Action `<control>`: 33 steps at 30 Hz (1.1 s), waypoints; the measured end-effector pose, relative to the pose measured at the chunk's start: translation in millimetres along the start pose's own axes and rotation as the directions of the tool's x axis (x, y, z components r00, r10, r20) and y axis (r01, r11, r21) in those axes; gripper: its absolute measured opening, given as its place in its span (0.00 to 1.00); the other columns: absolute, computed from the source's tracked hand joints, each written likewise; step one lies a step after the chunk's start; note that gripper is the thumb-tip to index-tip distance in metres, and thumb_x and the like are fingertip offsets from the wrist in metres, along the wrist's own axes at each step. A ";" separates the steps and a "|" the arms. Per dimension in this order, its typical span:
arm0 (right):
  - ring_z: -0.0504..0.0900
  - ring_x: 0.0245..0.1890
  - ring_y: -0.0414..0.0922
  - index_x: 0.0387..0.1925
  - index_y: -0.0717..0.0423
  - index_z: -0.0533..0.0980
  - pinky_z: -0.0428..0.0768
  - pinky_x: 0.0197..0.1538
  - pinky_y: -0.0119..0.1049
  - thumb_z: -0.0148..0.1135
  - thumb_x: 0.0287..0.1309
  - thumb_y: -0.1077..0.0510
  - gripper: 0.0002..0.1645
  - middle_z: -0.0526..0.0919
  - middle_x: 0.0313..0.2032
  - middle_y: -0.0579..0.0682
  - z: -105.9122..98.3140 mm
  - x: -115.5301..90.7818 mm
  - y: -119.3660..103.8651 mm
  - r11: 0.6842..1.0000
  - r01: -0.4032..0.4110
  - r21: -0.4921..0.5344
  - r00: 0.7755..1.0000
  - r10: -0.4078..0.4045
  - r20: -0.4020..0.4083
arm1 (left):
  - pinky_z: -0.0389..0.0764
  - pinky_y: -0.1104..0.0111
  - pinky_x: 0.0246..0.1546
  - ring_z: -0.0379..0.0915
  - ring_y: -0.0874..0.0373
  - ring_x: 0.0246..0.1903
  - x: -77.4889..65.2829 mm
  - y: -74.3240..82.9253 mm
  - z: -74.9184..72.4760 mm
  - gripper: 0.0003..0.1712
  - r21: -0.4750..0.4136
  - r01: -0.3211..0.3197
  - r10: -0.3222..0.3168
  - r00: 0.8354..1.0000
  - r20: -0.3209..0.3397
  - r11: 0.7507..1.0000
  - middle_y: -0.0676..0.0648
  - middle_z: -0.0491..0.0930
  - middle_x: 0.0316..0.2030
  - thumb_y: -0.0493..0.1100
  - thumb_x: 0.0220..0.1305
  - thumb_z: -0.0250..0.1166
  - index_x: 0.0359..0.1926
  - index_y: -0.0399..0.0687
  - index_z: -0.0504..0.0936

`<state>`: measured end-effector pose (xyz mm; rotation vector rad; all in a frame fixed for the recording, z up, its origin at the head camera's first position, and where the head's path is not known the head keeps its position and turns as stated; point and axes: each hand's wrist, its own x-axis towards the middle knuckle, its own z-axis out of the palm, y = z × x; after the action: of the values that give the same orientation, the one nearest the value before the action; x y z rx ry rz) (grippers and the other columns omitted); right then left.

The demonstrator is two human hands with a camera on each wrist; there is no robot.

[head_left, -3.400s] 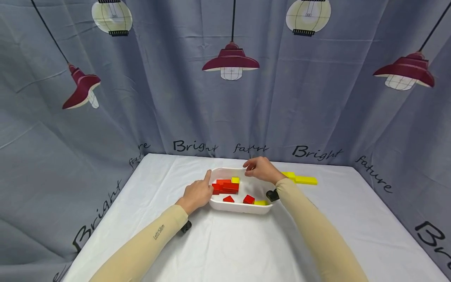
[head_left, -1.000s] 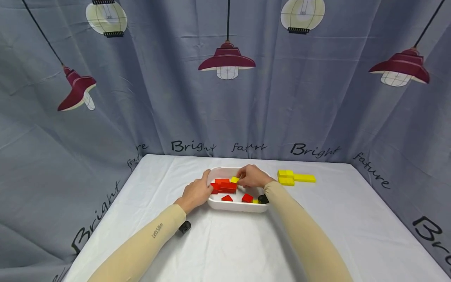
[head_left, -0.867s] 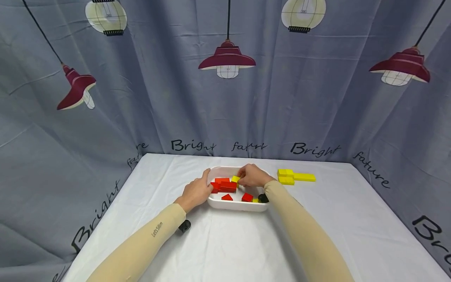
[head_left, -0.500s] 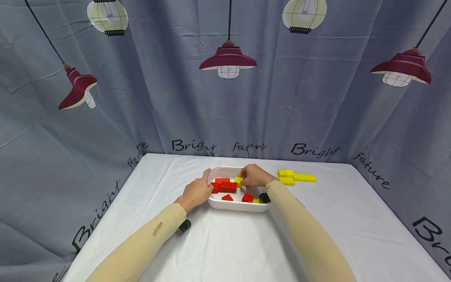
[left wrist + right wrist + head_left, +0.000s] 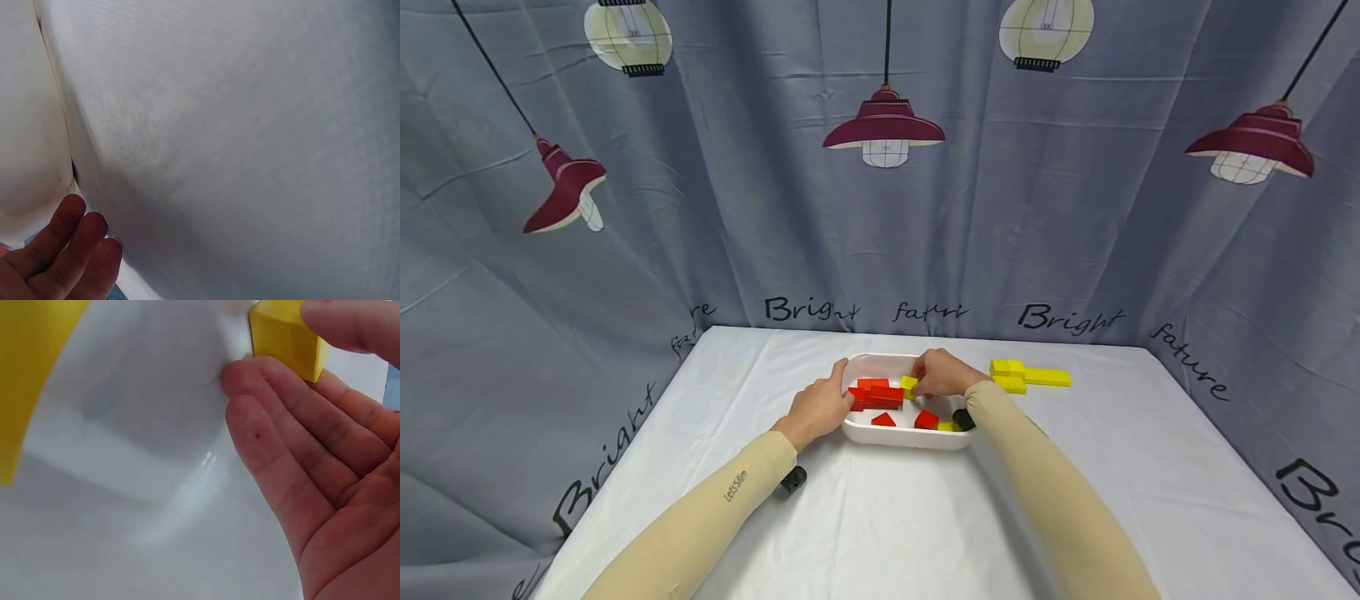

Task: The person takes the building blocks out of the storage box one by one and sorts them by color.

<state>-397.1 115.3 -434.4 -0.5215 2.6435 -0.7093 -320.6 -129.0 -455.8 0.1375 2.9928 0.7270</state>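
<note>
At left, left hand [image 5: 818, 412] up against the tray's left end, index finger stretched toward the rim, other fingertips close together, low by the outer wall in the left wrist view; clamped or merely touching, cannot tell. Then white tray [image 5: 906, 444], smooth, glossy inside, an oblong with rounded corners. Inside, toward the left, red blocks [image 5: 886, 398], flat-faced and crisp-edged, bunched together, the left end partly screened by the left hand. In front, by the near wall, a small red triangular piece [image 5: 883, 420]. Just right of the red bunch, in the tray, yellow block [image 5: 284, 339], smooth and square-edged, pinched between thumb and fingers of right hand [image 5: 942, 372]; lifted or touching the tray floor, cannot tell. Nearer the front, an angular red block [image 5: 926, 420], then a yellow piece [image 5: 945, 426], part-hidden behind a black wrist camera [image 5: 962, 419].

Round the surroundings, left again: creased grey-blue curtain [image 5: 752, 167]; beige left sleeve [image 5: 700, 533]; white cloth [image 5: 887, 517], wrinkled, under everything; beige right sleeve [image 5: 1060, 500], with right hand and wrist blocking the tray's back right corner; beyond, on the cloth, yellow slabs [image 5: 1047, 377], one long bar beside shorter pieces.
</note>
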 end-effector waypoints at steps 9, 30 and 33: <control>0.81 0.31 0.43 0.38 0.54 0.84 0.81 0.41 0.35 0.71 0.57 0.58 0.07 0.85 0.30 0.46 -10.3 -3.8 1.1 0.998 0.008 -0.062 1.000 -0.010 -0.026 | 0.74 0.60 0.33 0.75 0.53 0.27 -0.6 1.2 -0.2 0.40 -0.001 0.006 -0.006 1.000 0.002 1.000 0.44 0.83 0.39 0.47 0.69 0.53 0.79 0.52 0.51; 0.84 0.33 0.44 0.48 0.61 0.82 0.85 0.43 0.37 0.70 0.57 0.60 0.17 0.87 0.39 0.52 -61.0 -41.0 4.8 0.998 0.045 -0.034 0.995 -0.048 -0.091 | 0.71 0.63 0.29 0.74 0.53 0.25 1.6 1.3 2.1 0.39 0.001 0.014 -0.014 1.000 0.005 1.000 0.47 0.80 0.31 0.46 0.70 0.53 0.79 0.52 0.50; 0.84 0.35 0.44 0.50 0.62 0.82 0.85 0.44 0.38 0.69 0.56 0.60 0.19 0.87 0.41 0.52 -65.4 -45.4 10.6 0.998 0.044 -0.033 0.993 -0.047 -0.104 | 0.71 0.63 0.28 0.74 0.53 0.24 1.9 1.0 2.3 0.39 0.004 0.020 -0.020 1.000 0.004 1.000 0.47 0.80 0.31 0.46 0.70 0.53 0.79 0.52 0.50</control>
<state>-387.9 169.9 -376.2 -0.5691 2.7520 -0.7293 -322.3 -126.9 -457.4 0.1094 2.9871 0.7182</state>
